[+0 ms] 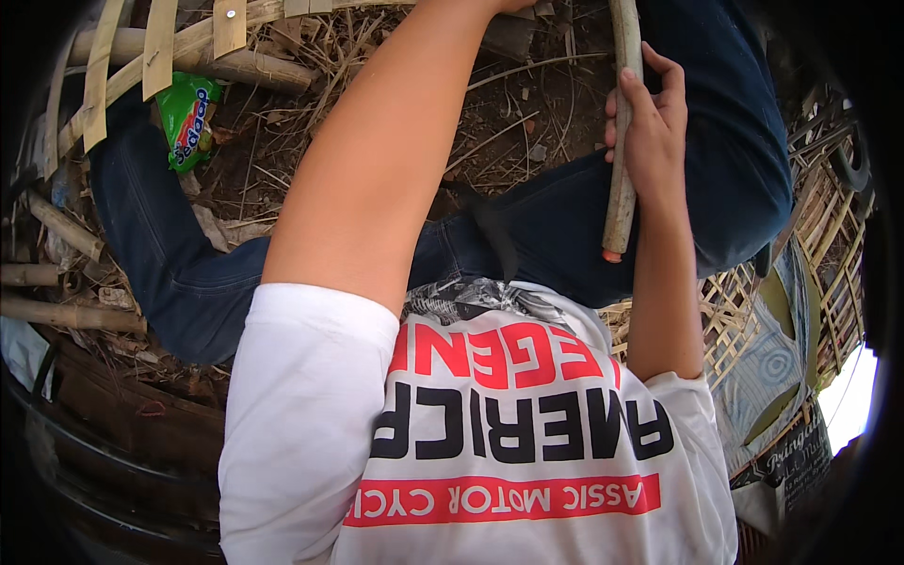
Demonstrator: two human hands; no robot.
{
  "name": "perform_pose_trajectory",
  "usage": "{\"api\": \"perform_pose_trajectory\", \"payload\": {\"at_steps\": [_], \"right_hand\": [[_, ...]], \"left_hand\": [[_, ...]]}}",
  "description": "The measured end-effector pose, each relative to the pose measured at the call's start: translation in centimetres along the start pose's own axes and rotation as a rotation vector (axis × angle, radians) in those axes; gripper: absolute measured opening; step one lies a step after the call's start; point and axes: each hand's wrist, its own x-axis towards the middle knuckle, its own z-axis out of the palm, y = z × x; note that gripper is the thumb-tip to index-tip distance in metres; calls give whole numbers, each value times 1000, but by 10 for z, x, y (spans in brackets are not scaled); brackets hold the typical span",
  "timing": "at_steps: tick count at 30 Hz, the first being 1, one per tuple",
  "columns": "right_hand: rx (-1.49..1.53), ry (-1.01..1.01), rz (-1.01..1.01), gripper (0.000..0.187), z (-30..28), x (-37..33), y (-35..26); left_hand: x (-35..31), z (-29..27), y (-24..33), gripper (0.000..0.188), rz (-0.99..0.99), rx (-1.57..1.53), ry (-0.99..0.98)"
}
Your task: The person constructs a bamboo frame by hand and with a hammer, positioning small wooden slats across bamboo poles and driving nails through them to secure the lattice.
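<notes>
Right hand [653, 127] wraps the wooden stick [621, 193], above the jeans leg [565, 218]. Left hand [514, 4] mostly cropped, grip unclear. Suggest firm grip, straight wrist, butt end clear of leg.

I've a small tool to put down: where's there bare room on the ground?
The most open patch is soil between the left arm and the wooden pole in the right hand, though twigs cross it. The left side is crowded: bamboo pieces, a green packet.
</notes>
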Motion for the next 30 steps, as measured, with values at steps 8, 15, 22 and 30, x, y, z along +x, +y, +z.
{"api": "perform_pose_trajectory", "payload": {"at_steps": [8, 15, 22, 30], "right_hand": [[118, 89, -17, 45, 6, -11, 7], [122, 121, -33, 45, 7, -10, 10], [162, 81, -105, 44, 3, -9, 2], [70, 112, -41, 44, 3, -4, 5]], "left_hand": [[-10, -4, 6, 9, 16, -57, -37], [2, 6, 0, 10, 15, 13, 7], [3, 17, -12, 17, 63, 28, 165], [3, 8, -2, 19, 34, -48, 89]]}}
